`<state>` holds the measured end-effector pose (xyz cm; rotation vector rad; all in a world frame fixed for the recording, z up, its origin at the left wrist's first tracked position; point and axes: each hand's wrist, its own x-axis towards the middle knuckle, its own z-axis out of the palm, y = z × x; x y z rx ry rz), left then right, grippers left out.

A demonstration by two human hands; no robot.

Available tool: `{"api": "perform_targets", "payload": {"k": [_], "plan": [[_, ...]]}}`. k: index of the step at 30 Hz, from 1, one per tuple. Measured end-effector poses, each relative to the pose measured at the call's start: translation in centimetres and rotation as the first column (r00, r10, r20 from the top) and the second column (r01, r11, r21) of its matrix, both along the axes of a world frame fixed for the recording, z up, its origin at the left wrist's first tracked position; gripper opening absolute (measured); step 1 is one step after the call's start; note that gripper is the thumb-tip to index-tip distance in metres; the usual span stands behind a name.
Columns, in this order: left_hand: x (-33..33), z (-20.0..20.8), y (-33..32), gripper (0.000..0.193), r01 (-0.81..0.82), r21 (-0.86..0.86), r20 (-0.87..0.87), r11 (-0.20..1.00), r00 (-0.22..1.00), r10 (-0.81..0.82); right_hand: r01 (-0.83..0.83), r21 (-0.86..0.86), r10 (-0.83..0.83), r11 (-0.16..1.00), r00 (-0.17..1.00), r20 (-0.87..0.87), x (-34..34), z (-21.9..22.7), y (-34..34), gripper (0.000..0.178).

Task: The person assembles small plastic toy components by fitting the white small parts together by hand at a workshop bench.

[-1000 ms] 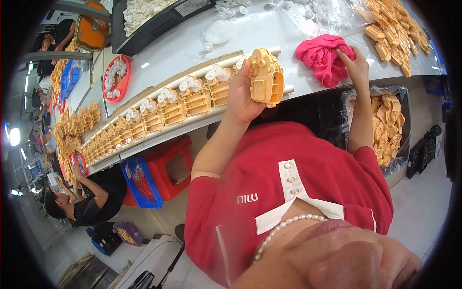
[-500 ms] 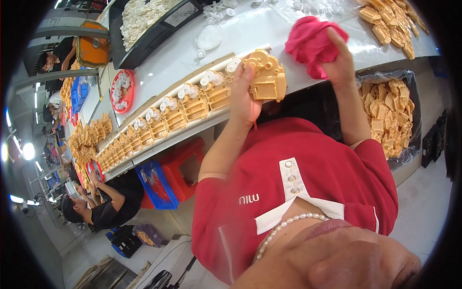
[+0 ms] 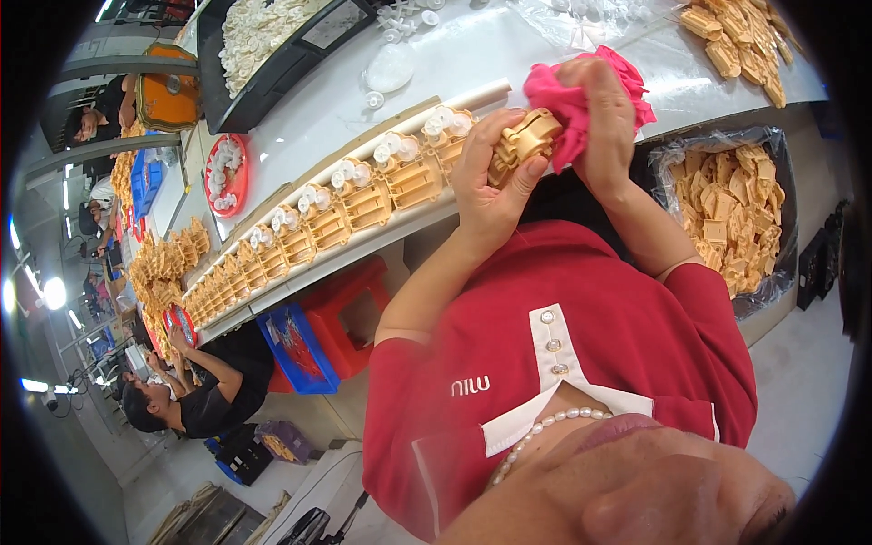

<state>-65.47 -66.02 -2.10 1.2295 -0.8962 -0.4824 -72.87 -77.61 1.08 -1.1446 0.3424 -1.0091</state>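
Note:
My left hand [image 3: 481,191] is closed around a yellow plastic housing [image 3: 531,136], raised at the table edge and tilted on its side. Bunched in my right hand [image 3: 607,123] is a bright pink cloth [image 3: 554,98], pressed up against the housing's right side. Part of the housing is hidden behind my fingers and the cloth. Left of my left hand, a long row of similar yellow housings [image 3: 368,209] lies along the table's near edge. White round plastic parts [image 3: 350,173] sit on the nearer ones, beside a white rail [image 3: 481,95].
A black tray [image 3: 341,36] of white parts and a red dish [image 3: 242,195] stand farther left. Yellow pieces [image 3: 731,45] are heaped at the far right, above a plastic-lined bin [image 3: 786,218]. Below the table are a blue crate [image 3: 282,354] and red stool [image 3: 368,282]. A co-worker [image 3: 213,395] sits at left.
My hands have come together. The housing has turned from its flat face onto its side, and the pink cloth has moved left and now touches it.

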Motion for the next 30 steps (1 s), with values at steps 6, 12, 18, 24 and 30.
{"api": "perform_targets", "payload": {"k": [6,12,18,24,30], "plan": [[0.7,-0.1,0.3,0.045,-0.054,-0.106,0.206,0.993,0.976,0.075,-0.039,-0.191,0.012,0.981,0.99,-0.142,1.0,-0.3,1.1,0.024],[0.4,0.8,1.0,0.045,-0.086,-0.071,0.231,0.994,0.968,0.1,-0.082,-0.262,0.036,0.962,0.984,-0.175,1.6,0.0,1.6,0.031],[0.3,1.7,0.5,0.038,-0.215,-0.235,0.386,0.948,0.874,0.294,-0.059,-0.308,0.037,0.95,0.996,-0.078,2.8,1.5,1.9,0.04],[1.0,1.5,-0.3,0.036,-0.209,-0.23,0.419,0.95,0.86,0.29,-0.052,-0.192,0.032,0.98,0.994,-0.107,3.4,1.0,0.6,0.038],[1.8,3.1,-0.1,0.036,0.008,-0.196,-0.315,0.981,0.947,-0.071,-0.094,0.494,0.103,0.864,0.995,0.01,3.4,3.1,-2.8,0.038]]}}
